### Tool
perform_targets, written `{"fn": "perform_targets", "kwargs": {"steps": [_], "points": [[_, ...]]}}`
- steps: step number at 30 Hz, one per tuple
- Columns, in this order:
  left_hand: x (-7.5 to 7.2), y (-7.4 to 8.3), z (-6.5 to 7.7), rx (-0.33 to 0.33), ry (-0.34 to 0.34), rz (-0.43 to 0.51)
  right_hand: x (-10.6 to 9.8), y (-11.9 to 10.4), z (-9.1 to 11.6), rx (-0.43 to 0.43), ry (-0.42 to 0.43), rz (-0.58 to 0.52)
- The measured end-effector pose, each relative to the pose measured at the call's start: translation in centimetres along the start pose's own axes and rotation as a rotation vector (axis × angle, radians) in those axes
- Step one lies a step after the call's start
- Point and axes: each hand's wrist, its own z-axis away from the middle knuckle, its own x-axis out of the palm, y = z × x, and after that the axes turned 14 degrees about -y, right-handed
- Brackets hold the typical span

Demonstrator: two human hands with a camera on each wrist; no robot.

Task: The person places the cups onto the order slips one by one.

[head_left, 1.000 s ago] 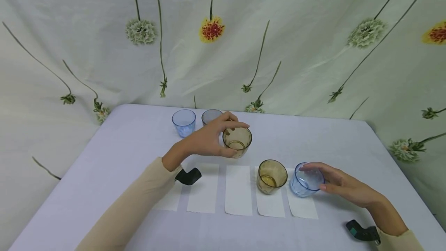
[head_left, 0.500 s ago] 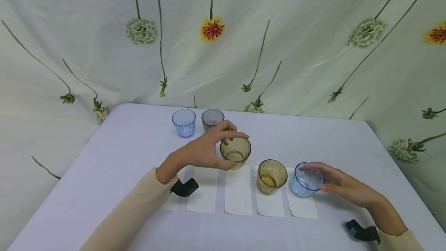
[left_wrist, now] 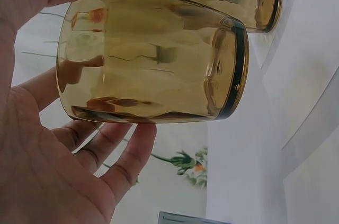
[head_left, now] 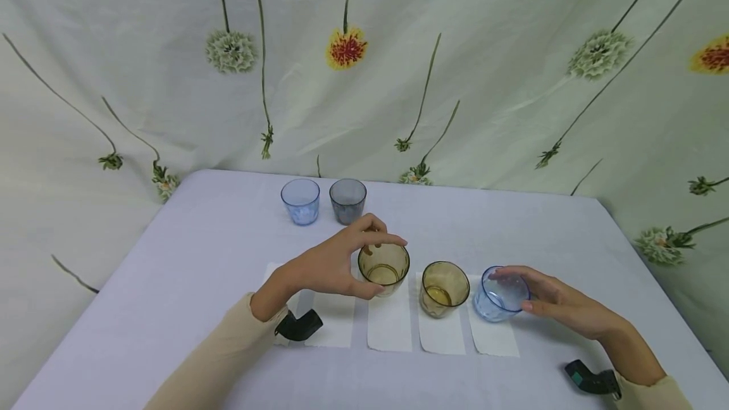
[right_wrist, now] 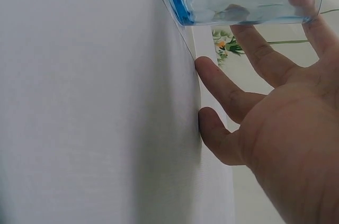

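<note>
My left hand grips an amber glass by its upper wall, thumb on the near side and fingers on the far side. In the left wrist view the amber glass looks raised off the table, at the far end of the middle paper strip. A second amber glass stands upright to its right, on another strip. At the far right of the row, my right hand holds a light blue glass between thumb and fingers. Two of its other fingertips touch the surface in the right wrist view.
At the back left stand a blue glass and a grey glass, side by side. Several white paper strips lie in a row on the white-covered table. A flowered cloth hangs behind the table's back edge.
My left hand has brought the amber glass nearer to me and lower, from beside the grey glass to the middle strip. The grey glass is now fully uncovered. My right hand stays put.
</note>
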Motion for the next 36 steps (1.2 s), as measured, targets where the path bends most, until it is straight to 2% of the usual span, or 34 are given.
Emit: {"fn": "perform_targets", "kwargs": {"steps": [11,18,32,36], "points": [[0.7,0.1,0.3,0.019,-0.013,0.023,0.0,0.3,0.1,0.009,-0.006,0.004],[1.2,0.0,0.5,-0.001,-0.024,0.019,-0.1,0.6,0.2,0.001,-0.008,0.013],[2.1,-0.4,0.1,-0.045,-0.035,0.013,0.0,0.3,0.1,0.046,0.017,-0.002],[2.2,-0.6,0.1,-0.057,-0.033,0.009,0.0,0.2,0.1,0.029,0.01,0.003]]}}
